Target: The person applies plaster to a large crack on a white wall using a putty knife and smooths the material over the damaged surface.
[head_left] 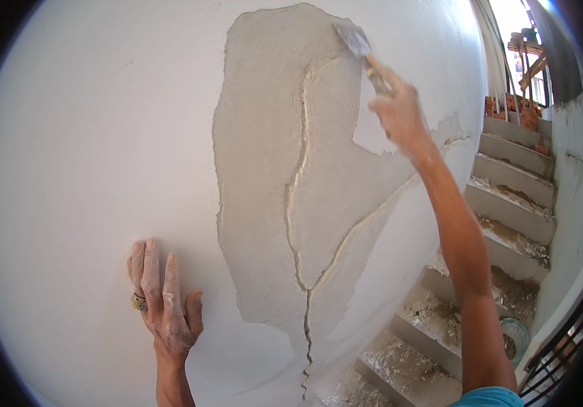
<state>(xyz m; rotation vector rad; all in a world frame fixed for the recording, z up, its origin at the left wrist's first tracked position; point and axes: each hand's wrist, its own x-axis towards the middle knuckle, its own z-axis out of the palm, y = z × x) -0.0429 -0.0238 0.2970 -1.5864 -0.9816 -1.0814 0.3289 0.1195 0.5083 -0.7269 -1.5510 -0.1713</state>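
My right hand (pixel 400 112) is closed round the handle of a putty knife (pixel 354 41). Its blurred metal blade lies at the upper right edge of a bare grey patch (pixel 257 136) on the white wall (pixel 101 122). A widened crack (pixel 296 183) runs down the patch, and a branch (pixel 366 220) from the right meets it low down. Below that junction the crack is narrow, dark and jagged. Flat against the wall, left of the patch, rests my left hand (pixel 167 298), dusty, with its fingers stretched out and a ring on one finger.
Concrete stairs (pixel 512 166) strewn with chips and dust climb along the right. A bucket (pixel 514 336) stands on the steps near a black railing (pixel 556 359). Bricks (pixel 508 105) and a wooden frame (pixel 529 61) are at the top.
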